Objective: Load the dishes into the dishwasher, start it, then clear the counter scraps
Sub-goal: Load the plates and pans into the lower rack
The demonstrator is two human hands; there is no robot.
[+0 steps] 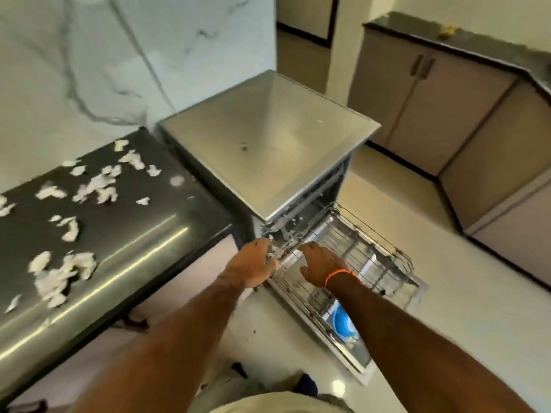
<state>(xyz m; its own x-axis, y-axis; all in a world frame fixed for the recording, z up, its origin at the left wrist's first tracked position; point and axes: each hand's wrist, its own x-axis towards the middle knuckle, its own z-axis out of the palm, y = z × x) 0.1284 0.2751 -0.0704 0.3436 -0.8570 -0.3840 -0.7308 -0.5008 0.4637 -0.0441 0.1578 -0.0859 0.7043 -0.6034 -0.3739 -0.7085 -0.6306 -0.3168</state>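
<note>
Just under both hands (252, 263) (320, 265), the pulled-out rack (372, 254) lies ungripped.

The dishwasher (268, 129) has a brushed, matt metal top with a dull sheen. Its pulled-out rack (351, 251) is thin metal wire, and a glossy blue plastic dish (343, 321) lies below it. The dark counter (143, 234) is polished and reflective, strewn with crumpled white paper-like scraps (62, 272). The wall (89, 55) looks like smooth veined marble; the floor (447, 293) is glossy.
</note>
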